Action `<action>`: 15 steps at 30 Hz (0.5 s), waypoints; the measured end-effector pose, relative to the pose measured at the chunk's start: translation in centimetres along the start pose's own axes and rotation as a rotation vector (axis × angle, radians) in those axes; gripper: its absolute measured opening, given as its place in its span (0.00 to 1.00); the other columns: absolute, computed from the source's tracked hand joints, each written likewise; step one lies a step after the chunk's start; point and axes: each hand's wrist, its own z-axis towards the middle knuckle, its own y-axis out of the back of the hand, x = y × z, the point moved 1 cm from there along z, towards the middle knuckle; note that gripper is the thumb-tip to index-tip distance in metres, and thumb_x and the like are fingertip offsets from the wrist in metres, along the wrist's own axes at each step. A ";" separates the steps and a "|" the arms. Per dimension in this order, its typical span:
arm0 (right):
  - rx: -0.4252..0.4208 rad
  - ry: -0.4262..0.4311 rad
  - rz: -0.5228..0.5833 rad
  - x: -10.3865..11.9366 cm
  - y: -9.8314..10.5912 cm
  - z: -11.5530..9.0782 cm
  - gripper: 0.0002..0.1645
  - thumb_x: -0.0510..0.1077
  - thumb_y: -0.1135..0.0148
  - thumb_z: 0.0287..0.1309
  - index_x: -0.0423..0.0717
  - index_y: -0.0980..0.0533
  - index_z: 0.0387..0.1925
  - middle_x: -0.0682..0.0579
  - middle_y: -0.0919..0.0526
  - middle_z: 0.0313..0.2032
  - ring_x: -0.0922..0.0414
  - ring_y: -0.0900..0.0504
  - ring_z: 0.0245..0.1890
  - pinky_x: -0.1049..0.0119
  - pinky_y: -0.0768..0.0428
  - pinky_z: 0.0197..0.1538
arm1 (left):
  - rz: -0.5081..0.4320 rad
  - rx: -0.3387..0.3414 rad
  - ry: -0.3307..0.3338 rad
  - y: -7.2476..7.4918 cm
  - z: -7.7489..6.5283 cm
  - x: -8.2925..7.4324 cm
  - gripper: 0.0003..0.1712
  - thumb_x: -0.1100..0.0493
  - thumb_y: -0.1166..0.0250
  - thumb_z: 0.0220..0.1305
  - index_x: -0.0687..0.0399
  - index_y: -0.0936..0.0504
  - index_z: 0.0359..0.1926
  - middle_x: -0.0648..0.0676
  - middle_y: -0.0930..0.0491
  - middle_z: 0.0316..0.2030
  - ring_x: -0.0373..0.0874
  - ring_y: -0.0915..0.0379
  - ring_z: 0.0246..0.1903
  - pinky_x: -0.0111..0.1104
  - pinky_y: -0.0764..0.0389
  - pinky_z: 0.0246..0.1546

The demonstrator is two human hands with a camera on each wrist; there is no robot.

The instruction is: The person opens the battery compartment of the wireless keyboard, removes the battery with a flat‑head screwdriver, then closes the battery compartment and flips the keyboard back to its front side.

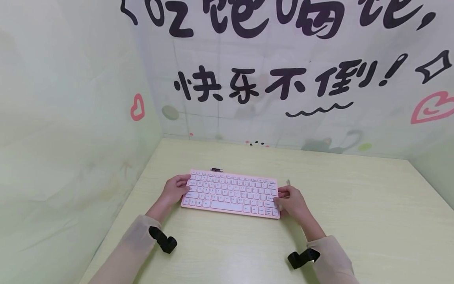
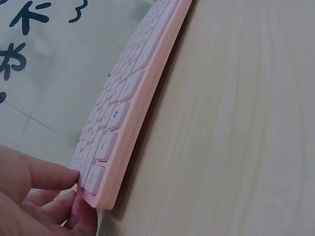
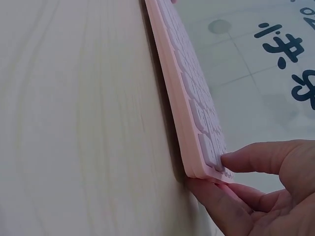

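Note:
A pink keyboard with white keys lies between both hands over the table, its long side facing the person. At its left end the left hand grips the edge, thumb on top and fingers beneath. The right hand pinches the opposite end the same way. In the left wrist view the left hand holds a corner of the keyboard. From the right wrist, the right hand has its thumb on a key and fingers under the keyboard; a dark shadow runs along the front edge.
Just behind the keyboard lies a small dark object, its kind unclear. A thin pale item shows behind the right hand. The pale wooden table meets a printed cloth wall at the back and another cloth at left.

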 end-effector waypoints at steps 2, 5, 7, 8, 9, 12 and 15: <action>-0.004 0.001 -0.009 -0.1 0.0 0.1 0.21 0.29 0.41 0.52 0.28 0.33 0.49 0.40 0.30 0.38 0.51 0.28 0.35 0.60 0.19 0.26 | 0.008 0.002 -0.001 -0.1 0.1 0.1 0.23 0.75 0.46 0.60 0.67 0.32 0.58 0.67 0.29 0.52 0.54 0.32 0.51 0.38 0.28 0.51; -0.008 -0.001 -0.025 -0.1 0.0 0.1 0.21 0.30 0.41 0.52 0.29 0.33 0.48 0.40 0.30 0.37 0.52 0.28 0.35 0.61 0.20 0.26 | 0.006 -0.002 0.006 -0.2 0.2 0.1 0.23 0.75 0.46 0.60 0.66 0.31 0.58 0.67 0.29 0.53 0.54 0.32 0.52 0.38 0.29 0.52; -0.009 -0.002 -0.037 -0.2 0.0 0.1 0.21 0.30 0.41 0.52 0.29 0.33 0.48 0.40 0.30 0.37 0.52 0.28 0.35 0.61 0.20 0.26 | 0.007 -0.004 0.004 -0.3 0.3 0.2 0.24 0.75 0.46 0.59 0.66 0.31 0.58 0.67 0.29 0.53 0.54 0.31 0.52 0.39 0.29 0.52; -0.009 -0.004 -0.042 -0.2 0.0 0.1 0.21 0.30 0.41 0.52 0.29 0.33 0.48 0.41 0.30 0.37 0.51 0.28 0.34 0.61 0.20 0.26 | 0.006 -0.008 0.006 -0.4 0.3 0.2 0.24 0.75 0.46 0.59 0.66 0.31 0.58 0.66 0.28 0.52 0.54 0.31 0.51 0.39 0.29 0.52; -0.011 -0.005 -0.046 -0.2 -0.1 0.1 0.21 0.30 0.41 0.52 0.29 0.33 0.48 0.41 0.30 0.37 0.51 0.28 0.34 0.61 0.20 0.26 | 0.007 -0.010 0.003 -0.4 0.4 0.2 0.24 0.75 0.46 0.59 0.66 0.31 0.57 0.67 0.28 0.52 0.54 0.31 0.51 0.39 0.29 0.52; -0.014 -0.005 -0.064 -0.3 -0.2 0.3 0.21 0.30 0.41 0.52 0.29 0.33 0.48 0.41 0.29 0.37 0.51 0.28 0.35 0.62 0.20 0.26 | 0.017 -0.018 -0.005 -0.4 0.4 0.3 0.24 0.75 0.46 0.58 0.67 0.31 0.57 0.67 0.28 0.52 0.55 0.31 0.50 0.40 0.29 0.51; -0.024 0.002 -0.083 -0.2 -0.3 0.3 0.21 0.30 0.41 0.51 0.29 0.33 0.48 0.41 0.29 0.37 0.51 0.28 0.35 0.63 0.20 0.26 | 0.043 -0.026 -0.016 -0.4 0.4 0.3 0.24 0.75 0.45 0.58 0.66 0.31 0.57 0.66 0.29 0.52 0.55 0.31 0.50 0.41 0.30 0.52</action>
